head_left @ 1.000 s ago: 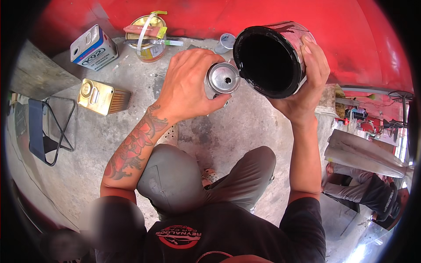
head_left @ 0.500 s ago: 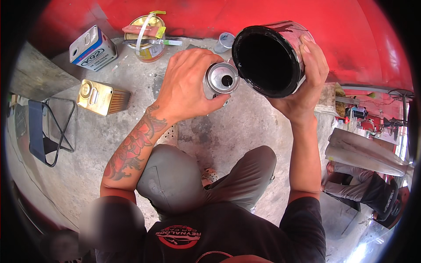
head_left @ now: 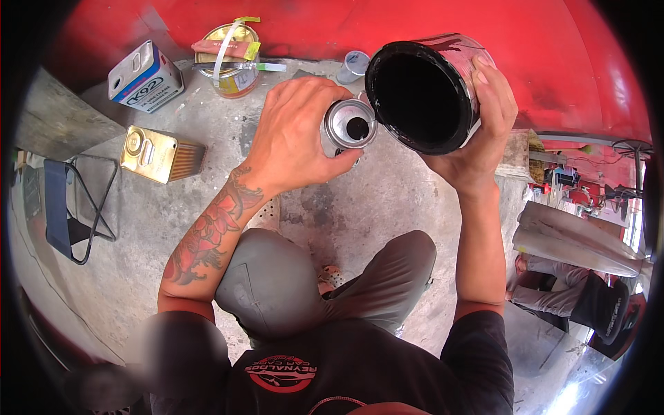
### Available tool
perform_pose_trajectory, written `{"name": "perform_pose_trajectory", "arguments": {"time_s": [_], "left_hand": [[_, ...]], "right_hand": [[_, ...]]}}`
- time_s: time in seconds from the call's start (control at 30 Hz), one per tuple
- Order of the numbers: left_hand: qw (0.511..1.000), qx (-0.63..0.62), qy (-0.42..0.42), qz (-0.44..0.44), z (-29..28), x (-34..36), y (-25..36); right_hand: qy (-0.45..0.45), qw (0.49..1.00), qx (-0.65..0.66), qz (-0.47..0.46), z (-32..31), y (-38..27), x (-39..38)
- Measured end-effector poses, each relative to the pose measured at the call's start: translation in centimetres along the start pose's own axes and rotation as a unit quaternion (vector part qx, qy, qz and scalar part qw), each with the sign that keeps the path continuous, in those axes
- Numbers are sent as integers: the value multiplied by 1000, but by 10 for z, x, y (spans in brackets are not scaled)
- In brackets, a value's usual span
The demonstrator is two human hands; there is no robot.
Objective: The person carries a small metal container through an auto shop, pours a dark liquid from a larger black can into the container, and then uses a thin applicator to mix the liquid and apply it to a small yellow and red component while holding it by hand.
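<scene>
My left hand [head_left: 294,131] is wrapped round a small silver metal cup [head_left: 339,123], its mouth facing up. A round black pool of paint [head_left: 357,128] lies in the bottom of the cup. In my right hand [head_left: 494,104] is a large paint can [head_left: 449,44], tipped over toward the cup. Black paint coats the can's rim and inside, and streaks run down its outer wall. The can's lower left lip sits right beside the cup's rim, where a thin dark strand of paint seems to run across.
A strapped gold tin [head_left: 235,79] with a spatula on top, a clear plastic cup [head_left: 354,66], a white-and-blue can [head_left: 146,79] and a gold rectangular can [head_left: 155,153] stand around the left and far side. A folding chair [head_left: 62,207] is at left. Another person [head_left: 574,297] is at right.
The black pool in the metal cup looks slightly larger. Both hands, the paint can and the cup have hardly moved.
</scene>
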State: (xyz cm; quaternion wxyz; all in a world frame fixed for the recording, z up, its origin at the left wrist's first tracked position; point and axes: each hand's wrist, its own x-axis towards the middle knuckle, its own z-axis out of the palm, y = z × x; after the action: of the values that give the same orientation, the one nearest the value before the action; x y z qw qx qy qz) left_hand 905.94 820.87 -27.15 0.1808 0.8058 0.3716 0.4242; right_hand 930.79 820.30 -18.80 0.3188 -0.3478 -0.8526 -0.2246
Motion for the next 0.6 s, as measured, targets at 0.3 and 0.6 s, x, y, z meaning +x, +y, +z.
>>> {"name": "perform_pose_trajectory", "arguments": {"time_s": [0.3,0.6], "left_hand": [[1000,1,0,-3,-1,1,1],[1000,-2,-2,-2,-2,2,-2]], "right_hand": [[-1,1000,6,-2,1,1,1],[71,997,29,-22,15,7,3]]}}
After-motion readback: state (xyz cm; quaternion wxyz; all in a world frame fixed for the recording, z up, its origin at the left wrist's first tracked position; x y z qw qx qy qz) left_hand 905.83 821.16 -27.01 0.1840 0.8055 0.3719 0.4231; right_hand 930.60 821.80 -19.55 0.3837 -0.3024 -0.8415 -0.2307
